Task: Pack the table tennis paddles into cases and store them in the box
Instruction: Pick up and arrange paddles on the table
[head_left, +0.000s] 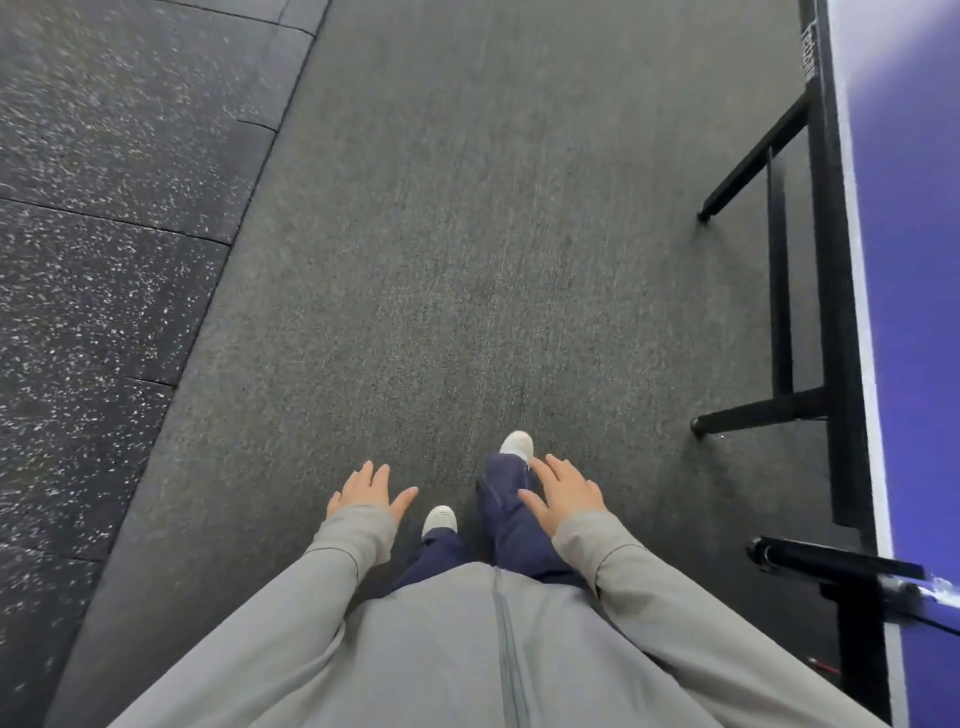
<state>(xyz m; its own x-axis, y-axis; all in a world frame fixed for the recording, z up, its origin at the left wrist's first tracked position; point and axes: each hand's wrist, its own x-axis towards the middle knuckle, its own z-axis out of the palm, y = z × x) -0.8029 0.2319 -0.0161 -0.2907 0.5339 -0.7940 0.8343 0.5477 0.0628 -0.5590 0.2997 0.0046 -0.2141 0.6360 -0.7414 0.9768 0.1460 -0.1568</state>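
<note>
I look down at the floor while standing beside a blue table tennis table (914, 312) at the right edge. My left hand (366, 488) hangs in front of me with straight fingers and holds nothing. My right hand (563, 488) is likewise spread and empty, above my right leg. No paddle, case or box is in view.
Grey carpet (467, 234) covers the floor ahead. Black speckled rubber tiles (104, 208) lie to the left. The table's black metal legs (779, 291) and a net post clamp (831, 564) stand at the right. My white shoes (517, 446) show below my hands.
</note>
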